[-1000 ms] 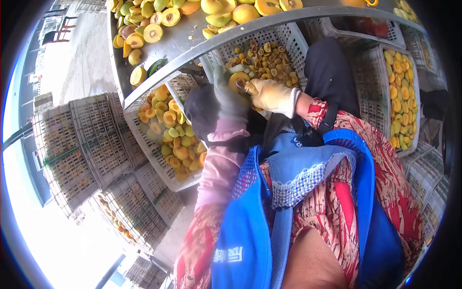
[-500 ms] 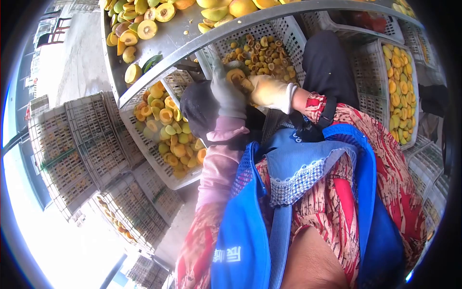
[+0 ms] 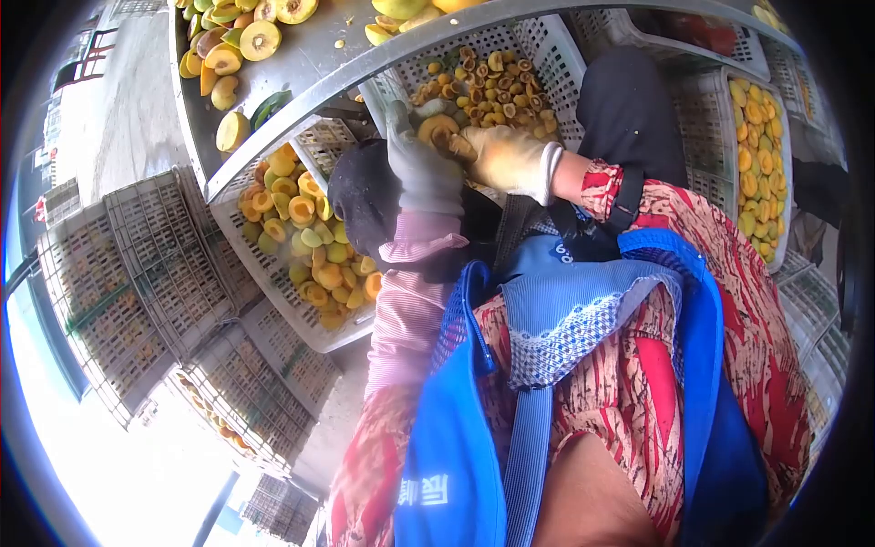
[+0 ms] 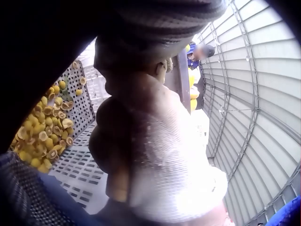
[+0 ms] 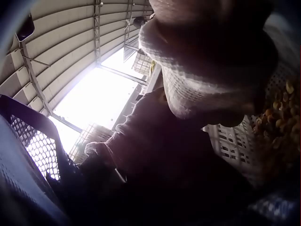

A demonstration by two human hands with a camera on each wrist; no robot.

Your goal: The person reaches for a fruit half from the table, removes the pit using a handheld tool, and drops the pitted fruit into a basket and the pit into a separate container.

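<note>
In the head view the gloved left hand (image 3: 424,169) curls round a yellow-orange cut fruit (image 3: 438,133), above the near edge of a white crate (image 3: 570,68) of small brown and yellow pieces (image 3: 497,87). The right hand (image 3: 510,162), in a cream glove, meets the fruit from the right with its fingers bent; what lies inside its grip is hidden. The left wrist view shows the cream-gloved hand (image 4: 169,155) close up against the left glove (image 4: 155,28). A gloved hand (image 5: 202,84) fills the dark upper part of the right wrist view.
A metal table (image 3: 319,59) with halved fruit (image 3: 261,40) spans the top. Crates of cut fruit stand at lower left (image 3: 319,342) and at right (image 3: 782,196). Stacked crates (image 3: 169,264) rise at far left. A person (image 4: 203,52) is beyond the table in the left wrist view.
The head view has shifted, so the table and crates sit further left. Both hands stay together at the fruit; the metal tool seen at the right fingers a second ago is not visible now.
</note>
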